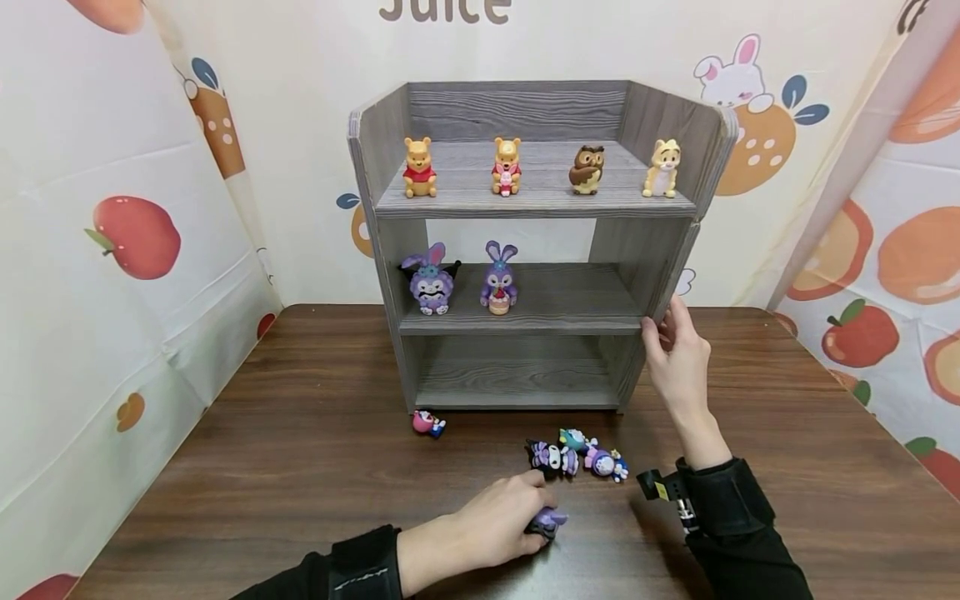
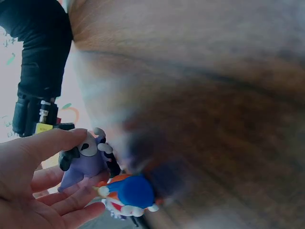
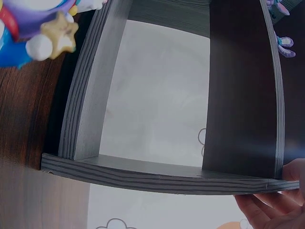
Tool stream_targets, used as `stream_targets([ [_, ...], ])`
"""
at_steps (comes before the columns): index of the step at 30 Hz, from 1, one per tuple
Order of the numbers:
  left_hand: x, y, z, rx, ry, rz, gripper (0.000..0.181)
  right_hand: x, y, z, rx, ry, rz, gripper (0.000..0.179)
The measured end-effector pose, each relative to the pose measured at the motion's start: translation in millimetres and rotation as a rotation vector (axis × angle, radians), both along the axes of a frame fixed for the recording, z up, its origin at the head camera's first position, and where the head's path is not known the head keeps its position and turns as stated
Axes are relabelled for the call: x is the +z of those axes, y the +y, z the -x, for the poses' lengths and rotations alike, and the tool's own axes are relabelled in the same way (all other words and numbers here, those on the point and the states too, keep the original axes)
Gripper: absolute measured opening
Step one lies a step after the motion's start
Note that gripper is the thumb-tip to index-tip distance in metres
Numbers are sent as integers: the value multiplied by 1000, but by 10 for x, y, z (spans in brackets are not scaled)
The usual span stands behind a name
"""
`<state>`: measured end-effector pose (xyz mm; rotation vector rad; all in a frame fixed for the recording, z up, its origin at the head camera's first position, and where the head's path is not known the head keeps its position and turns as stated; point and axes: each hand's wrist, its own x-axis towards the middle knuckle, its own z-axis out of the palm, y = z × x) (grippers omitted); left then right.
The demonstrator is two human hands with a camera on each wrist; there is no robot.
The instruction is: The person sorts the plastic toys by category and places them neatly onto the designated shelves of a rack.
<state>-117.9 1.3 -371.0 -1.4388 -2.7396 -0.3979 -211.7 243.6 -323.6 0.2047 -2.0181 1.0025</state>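
Observation:
My left hand [image 1: 501, 518] is low over the table, pinching a small purple and black figurine [image 2: 85, 164] between thumb and fingers. Most of that figurine is covered by the hand in the head view. Close by the fingers in the left wrist view is another figurine with a round blue part [image 2: 136, 191]. At the grey wood-grain shelf unit [image 1: 517, 326], my right hand [image 1: 681, 358] grips the right side panel around the middle board's height. In the right wrist view its fingers [image 3: 252, 210] lie along the panel's outer side.
Purple rabbit-eared figurines [image 1: 498, 279] stand on the middle board. Several yellow and brown figurines, including an owl [image 1: 587, 171], line the top board. A cluster of small figurines [image 1: 573, 457] lies before the unit, and a pink and blue one [image 1: 428, 423] by its front left corner.

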Motion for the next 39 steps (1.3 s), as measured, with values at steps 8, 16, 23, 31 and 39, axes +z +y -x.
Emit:
stream_targets([
  [8, 158, -7, 15, -5, -27, -81, 28, 5, -3, -5, 0, -8, 0, 43],
  [16, 420, -20, 59, 44, 9, -130, 24, 7, -2, 0, 4, -13, 8, 44],
  [23, 607, -4, 111, 75, 24, -180, 29, 7, 0, 2, 1, -10, 6, 43],
  [31, 817, 66, 197, 91, 28, -231, 30, 0, 1, 7, 3, 6, 6, 43],
  [39, 962, 145, 351, 94, 76, -314, 29, -1, -5, 3, 2, 3, 9, 43],
])
